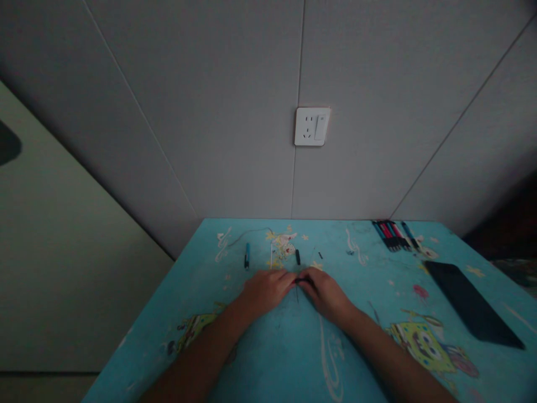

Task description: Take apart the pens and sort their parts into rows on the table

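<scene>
My left hand (pixel 271 290) and my right hand (pixel 326 292) meet at the middle of the table, fingers pinched together. Between their fingertips is a small black pen part (pixel 301 280), mostly covered by the fingers. Just beyond the hands lie a blue pen barrel (pixel 247 255), a thin white stick like a refill (pixel 271 255) and a short black tube (pixel 297 257). A tiny black piece (pixel 320 255) rests to the right of that tube.
A row of several pens (pixel 391 235) in blue, red and white lies at the back right. Nearer on the right is a flat black rectangular sheet or pouch (pixel 472 302). The turquoise cartoon-printed tabletop (pixel 285 347) reaches the grey wall, which carries a white socket (pixel 312 126).
</scene>
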`<state>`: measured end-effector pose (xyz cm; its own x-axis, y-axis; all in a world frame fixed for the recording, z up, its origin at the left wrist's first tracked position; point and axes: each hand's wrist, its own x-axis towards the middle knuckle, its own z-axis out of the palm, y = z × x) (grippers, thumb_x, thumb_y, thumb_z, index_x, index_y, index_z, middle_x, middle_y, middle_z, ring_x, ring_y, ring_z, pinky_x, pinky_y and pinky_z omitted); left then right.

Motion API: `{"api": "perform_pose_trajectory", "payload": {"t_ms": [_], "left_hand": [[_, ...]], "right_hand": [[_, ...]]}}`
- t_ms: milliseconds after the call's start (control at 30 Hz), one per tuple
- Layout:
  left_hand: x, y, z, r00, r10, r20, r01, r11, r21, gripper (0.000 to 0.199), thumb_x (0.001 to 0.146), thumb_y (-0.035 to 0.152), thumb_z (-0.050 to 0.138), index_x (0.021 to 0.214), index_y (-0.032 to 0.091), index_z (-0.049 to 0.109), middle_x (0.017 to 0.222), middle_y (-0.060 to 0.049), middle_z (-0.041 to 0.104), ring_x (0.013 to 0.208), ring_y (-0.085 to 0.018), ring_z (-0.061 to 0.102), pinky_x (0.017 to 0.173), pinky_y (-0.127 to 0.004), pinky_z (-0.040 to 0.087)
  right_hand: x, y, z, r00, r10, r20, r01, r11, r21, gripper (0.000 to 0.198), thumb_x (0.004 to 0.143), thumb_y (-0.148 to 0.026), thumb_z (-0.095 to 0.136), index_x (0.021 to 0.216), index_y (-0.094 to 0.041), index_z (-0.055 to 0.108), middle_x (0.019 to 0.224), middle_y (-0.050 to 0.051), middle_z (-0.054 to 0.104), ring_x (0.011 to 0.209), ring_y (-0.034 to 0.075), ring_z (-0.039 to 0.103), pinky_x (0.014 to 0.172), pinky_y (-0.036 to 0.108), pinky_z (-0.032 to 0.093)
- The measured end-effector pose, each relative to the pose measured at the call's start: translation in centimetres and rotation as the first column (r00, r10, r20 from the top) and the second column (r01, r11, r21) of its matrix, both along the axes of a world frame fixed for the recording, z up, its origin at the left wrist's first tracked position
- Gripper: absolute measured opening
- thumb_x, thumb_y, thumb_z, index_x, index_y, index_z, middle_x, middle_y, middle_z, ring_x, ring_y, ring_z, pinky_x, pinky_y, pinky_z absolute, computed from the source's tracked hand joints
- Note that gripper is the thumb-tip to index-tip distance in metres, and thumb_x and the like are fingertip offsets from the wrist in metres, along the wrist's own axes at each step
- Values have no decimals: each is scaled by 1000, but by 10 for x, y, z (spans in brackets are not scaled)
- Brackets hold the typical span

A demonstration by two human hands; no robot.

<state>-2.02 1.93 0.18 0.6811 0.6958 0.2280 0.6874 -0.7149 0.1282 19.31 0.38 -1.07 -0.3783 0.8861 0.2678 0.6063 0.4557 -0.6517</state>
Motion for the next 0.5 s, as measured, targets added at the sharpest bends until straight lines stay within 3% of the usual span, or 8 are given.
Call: {"api": "perform_pose_trajectory", "payload": {"t_ms": [133,333,500], "left_hand": [[0,0,0,1000,2,12,-2,1000,-11,22,101,32,40,107,22,59,91,-3,66,84,-18,64,73,-29,48],[-2,3,0,1000,23,8,-23,1000,1,23,101,32,40,106,24,60,88,-2,64,82,-17,64,71,-28,47],[-4,5,3,998,51,43,-51,998,20,20,99,27,40,100,21,59,92,-4,63,86,-18,62,74,-28,46]], "right_hand": [[-1,-1,0,999,-5,-32,5,1000,5,27,92,-27,57,118,-21,56,102,6,67,92,20,63,85,33,48],[1,0,3,997,-20,-76,22,999,34,12,92,-26,55,101,-21,62,94,5,66,87,18,62,81,31,48],[9,1,10,980,-79,-180,80,997,-5,16,91,-30,55,101,-22,66,94,3,68,85,17,63,79,30,48]]}}
